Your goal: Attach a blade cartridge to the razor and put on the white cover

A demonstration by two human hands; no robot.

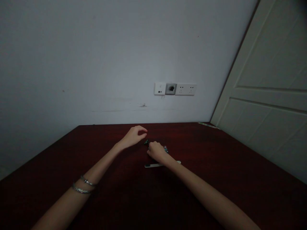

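Both my arms reach out over a dark red-brown table (216,166). My right hand (156,151) is closed in a pinch on a small dark object (146,142) that I cannot name. My left hand (134,135) hovers just left of it with fingers curled loosely and nothing visibly in them. A white pen-like stick (153,165) lies on the table under my right wrist. A small bluish item (165,149) peeks out to the right of my right hand. Two metal bangles (83,186) circle my left forearm.
A pale wall stands behind the table, with a row of sockets and a switch (175,89) above its back edge. A white panelled door (268,95) rises at the right. A thin strip (208,125) lies at the table's far right corner.
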